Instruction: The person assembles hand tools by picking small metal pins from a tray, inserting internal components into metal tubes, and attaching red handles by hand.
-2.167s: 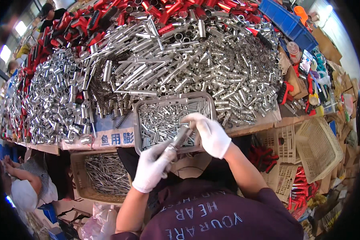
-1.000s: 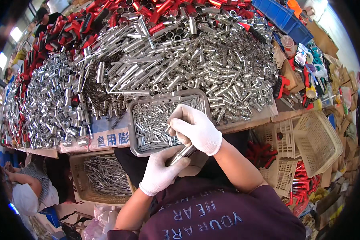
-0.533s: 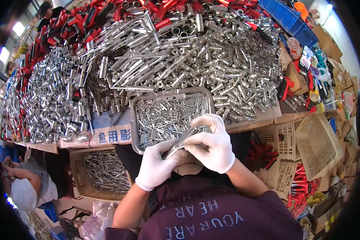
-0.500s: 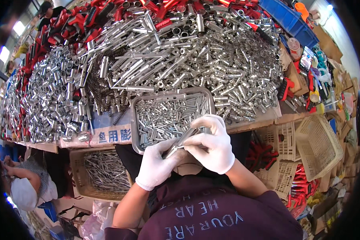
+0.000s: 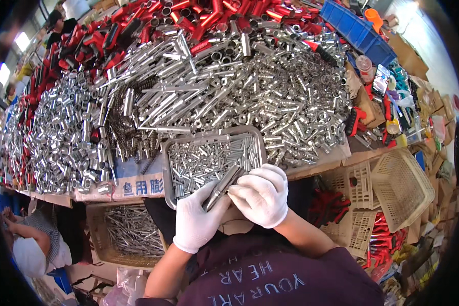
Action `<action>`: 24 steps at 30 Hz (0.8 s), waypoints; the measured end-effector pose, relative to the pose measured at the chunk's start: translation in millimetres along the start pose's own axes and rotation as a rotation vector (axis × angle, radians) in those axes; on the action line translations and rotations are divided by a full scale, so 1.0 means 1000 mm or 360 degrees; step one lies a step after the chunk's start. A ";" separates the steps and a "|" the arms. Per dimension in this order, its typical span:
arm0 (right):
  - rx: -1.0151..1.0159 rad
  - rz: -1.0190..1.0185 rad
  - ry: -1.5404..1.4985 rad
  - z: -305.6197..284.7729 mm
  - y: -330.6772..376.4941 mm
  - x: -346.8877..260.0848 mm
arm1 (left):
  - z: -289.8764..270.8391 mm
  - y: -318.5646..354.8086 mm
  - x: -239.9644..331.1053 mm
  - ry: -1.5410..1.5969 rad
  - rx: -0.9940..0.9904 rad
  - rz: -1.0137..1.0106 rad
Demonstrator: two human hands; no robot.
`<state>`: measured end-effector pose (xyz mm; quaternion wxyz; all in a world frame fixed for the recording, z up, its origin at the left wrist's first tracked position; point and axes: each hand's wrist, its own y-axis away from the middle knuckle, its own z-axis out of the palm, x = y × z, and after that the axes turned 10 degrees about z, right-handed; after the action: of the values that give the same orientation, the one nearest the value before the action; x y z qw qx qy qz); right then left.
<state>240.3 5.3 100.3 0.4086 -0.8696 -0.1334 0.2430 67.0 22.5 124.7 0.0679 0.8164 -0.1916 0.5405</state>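
My left hand [image 5: 198,218], in a white knit glove, holds a long, shiny metal cylindrical part [image 5: 222,187] slantwise, its far end pointing up and to the right. Close beside the part's right side is my gloved right hand [image 5: 261,196], with fingers curled together and tips near the metal; whatever they may pinch is hidden. Both hands are over the near edge of a grey tray [image 5: 263,145]. Small metal pins and short rods [image 5: 201,160] fill that tray.
Metal tubes [image 5: 166,104], springs and fittings are heaped across the table, with red-handled tools [image 5: 209,20] behind. A blue bin [image 5: 359,30] stands far right. Below are a basket of metal rods [image 5: 132,232] and an empty plastic basket [image 5: 403,188]. Another person [image 5: 38,239] sits lower left.
My right hand has drawn its fingers in, from spread over the part to curled beside it. The metal part shows more plainly in my left hand. The whole view has shifted slightly.
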 end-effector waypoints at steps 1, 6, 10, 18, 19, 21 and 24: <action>0.0038 0.0024 -0.0005 0.000 -0.001 -0.001 | 0.001 0.000 0.001 -0.0021 0.0047 0.0024; 0.0003 0.0092 -0.0076 -0.001 -0.005 -0.005 | 0.003 -0.002 0.004 -0.0042 0.0134 0.0104; 0.0048 0.0042 -0.0033 0.004 -0.011 0.003 | 0.001 -0.008 0.009 -0.0223 0.0153 0.0240; 0.0048 0.0807 -0.0362 -0.010 -0.017 0.009 | 0.005 -0.010 0.024 -0.0066 0.0071 0.0112; 0.0066 0.1192 -0.0848 -0.005 -0.018 0.006 | 0.006 -0.011 0.026 -0.0065 0.0057 0.0116; -0.0201 0.1729 -0.1838 -0.006 -0.019 0.008 | 0.009 -0.014 0.022 0.0017 0.0052 0.0167; -0.0516 0.1871 -0.1992 -0.015 -0.016 0.013 | 0.011 -0.015 0.031 0.0246 0.0003 0.0059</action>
<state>258.9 11.6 116.6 -0.0601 -0.5516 0.1040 0.8254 92.9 25.7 150.0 0.0717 0.7686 -0.2005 0.6032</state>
